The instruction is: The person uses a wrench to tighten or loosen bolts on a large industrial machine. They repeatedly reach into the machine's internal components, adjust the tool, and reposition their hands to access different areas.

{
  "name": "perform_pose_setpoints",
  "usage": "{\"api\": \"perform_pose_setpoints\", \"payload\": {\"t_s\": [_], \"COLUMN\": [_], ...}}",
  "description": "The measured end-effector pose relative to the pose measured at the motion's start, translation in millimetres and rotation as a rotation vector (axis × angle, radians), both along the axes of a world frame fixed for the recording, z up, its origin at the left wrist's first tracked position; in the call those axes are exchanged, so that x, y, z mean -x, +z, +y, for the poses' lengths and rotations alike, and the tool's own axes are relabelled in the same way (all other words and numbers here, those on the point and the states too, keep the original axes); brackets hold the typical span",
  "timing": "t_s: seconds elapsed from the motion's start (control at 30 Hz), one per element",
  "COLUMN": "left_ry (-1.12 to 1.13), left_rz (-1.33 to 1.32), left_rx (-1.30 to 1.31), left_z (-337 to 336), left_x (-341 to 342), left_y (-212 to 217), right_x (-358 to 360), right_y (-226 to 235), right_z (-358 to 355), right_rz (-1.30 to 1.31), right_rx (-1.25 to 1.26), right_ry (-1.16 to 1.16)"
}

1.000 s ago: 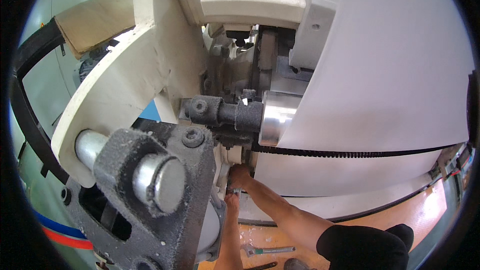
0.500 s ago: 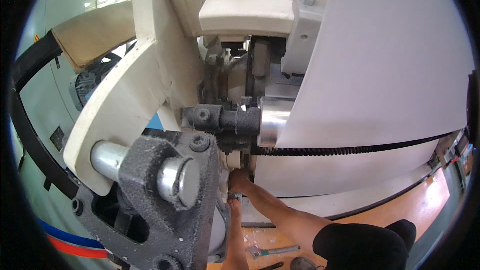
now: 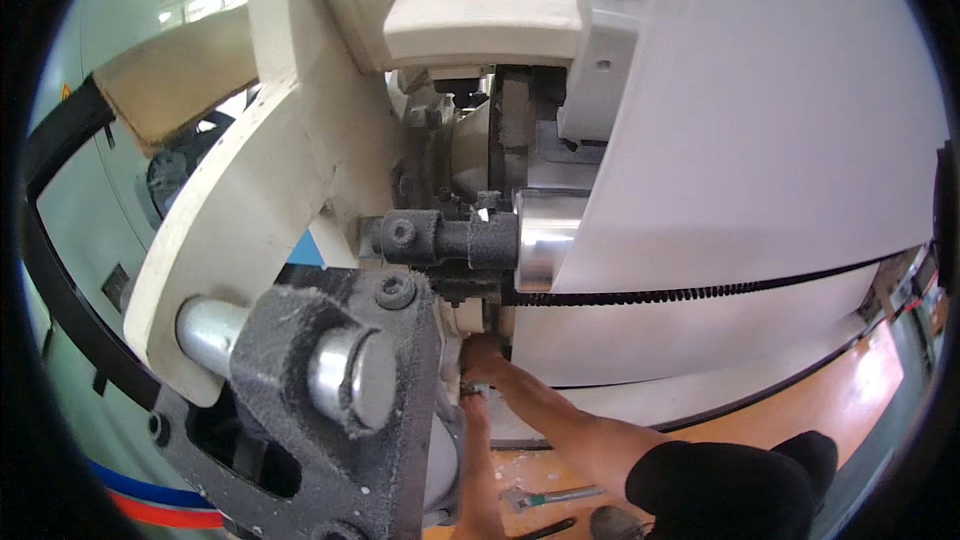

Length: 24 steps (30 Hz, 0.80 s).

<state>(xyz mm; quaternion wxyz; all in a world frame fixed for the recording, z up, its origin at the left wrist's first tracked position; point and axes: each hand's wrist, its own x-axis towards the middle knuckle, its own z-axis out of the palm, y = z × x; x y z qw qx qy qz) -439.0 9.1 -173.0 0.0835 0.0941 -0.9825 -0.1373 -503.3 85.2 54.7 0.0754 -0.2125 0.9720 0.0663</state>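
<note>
My right hand point(image 3: 484, 358) reaches in low beside the machine, its fingers bunched in shadow under a cream-coloured block point(image 3: 466, 316). Just below it, my left hand point(image 3: 474, 404) comes up from the lower edge, close against the machine's side. A small greyish metal piece point(image 3: 470, 390) shows between the two hands. Both hands look closed, but what they grip is too hidden to name. To their left stands a dusty dark metal bracket point(image 3: 390, 480) with a shiny steel pin point(image 3: 355, 375), covering part of the left hand.
A white sheet point(image 3: 760, 140) spans the right side, with a black coiled cord point(image 3: 690, 296) running across beneath it. A steel roller end point(image 3: 550, 240) and a dusty shaft coupling point(image 3: 440, 237) sit above my hands. An adjustable wrench point(image 3: 555, 497) and a black-handled tool point(image 3: 550, 528) lie on the orange floor.
The view has shifted slightly. Both hands stay at the same low spot by the machine, with only a slight change in the arms.
</note>
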Motion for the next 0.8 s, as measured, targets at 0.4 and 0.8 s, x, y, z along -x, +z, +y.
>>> {"api": "perform_pose_setpoints", "payload": {"t_s": [0.4,0.8], "left_ry": [0.025,0.069], "left_rz": [-0.139,0.447], "left_rx": [-0.107,-0.402], "left_z": [8,15], "left_x": [-15,5], "left_y": [50,1], "right_x": [-13,-7], "right_y": [4,11], "right_z": [4,8], "right_rz": [0.099,0.021], "right_rx": [0.043,0.043], "right_ry": [0.11,0.005]}}
